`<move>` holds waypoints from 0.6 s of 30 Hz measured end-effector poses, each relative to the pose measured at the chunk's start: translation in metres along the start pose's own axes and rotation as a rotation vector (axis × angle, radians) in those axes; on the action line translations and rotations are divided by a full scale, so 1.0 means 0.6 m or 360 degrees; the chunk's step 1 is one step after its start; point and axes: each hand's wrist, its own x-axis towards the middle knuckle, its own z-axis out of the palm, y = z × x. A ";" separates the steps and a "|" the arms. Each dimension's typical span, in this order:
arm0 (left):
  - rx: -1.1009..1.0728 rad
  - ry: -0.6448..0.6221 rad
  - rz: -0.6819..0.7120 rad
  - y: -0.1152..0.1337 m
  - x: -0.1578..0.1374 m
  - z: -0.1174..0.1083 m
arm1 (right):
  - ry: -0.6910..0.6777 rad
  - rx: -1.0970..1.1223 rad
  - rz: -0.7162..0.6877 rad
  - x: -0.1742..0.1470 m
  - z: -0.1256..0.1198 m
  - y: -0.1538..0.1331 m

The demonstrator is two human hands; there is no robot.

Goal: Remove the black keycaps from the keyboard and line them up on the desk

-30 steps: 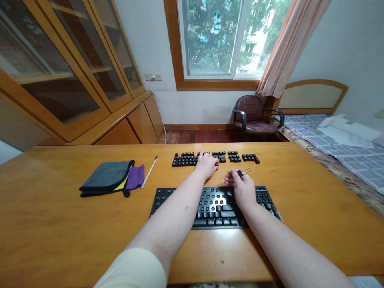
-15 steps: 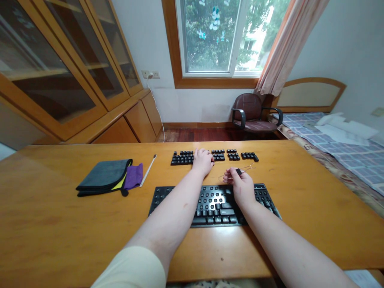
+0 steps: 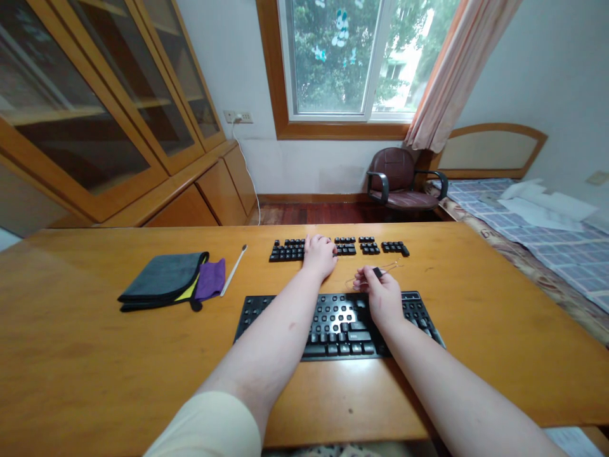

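Observation:
My left hand point(image 3: 320, 257) is over the middle of the rows of loose black keycaps point(image 3: 287, 251) on the desk. Its fingers are curled down and close together, and the hand hides whatever lies under them. My right hand point(image 3: 383, 295) is closed around the black handle of a wire keycap puller point(image 3: 377, 273). Thin wire loops stick out on both sides of that hand. Beneath my arms lies a black keyboard point(image 3: 333, 349), its upper rows bare of caps and its lower rows still capped. My right hand hovers above its far edge, right of the middle.
Left on the wooden desk point(image 3: 181, 374) lie a folded grey cloth point(image 3: 164, 276), a purple cloth point(image 3: 210, 279) and a slim white brush point(image 3: 233, 271). Beyond the desk stand an office chair point(image 3: 399, 178) and a bed point(image 3: 499, 216). A glass-fronted cabinet point(image 3: 157, 171) is at the left.
Both hands hold almost the same places and grips. The whole view has shifted very slightly to the left.

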 end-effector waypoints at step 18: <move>0.0065 -0.0457 0.0243 0.054 -0.242 -0.065 | -0.1161 -0.1014 -0.0225 -0.008 -0.026 -0.074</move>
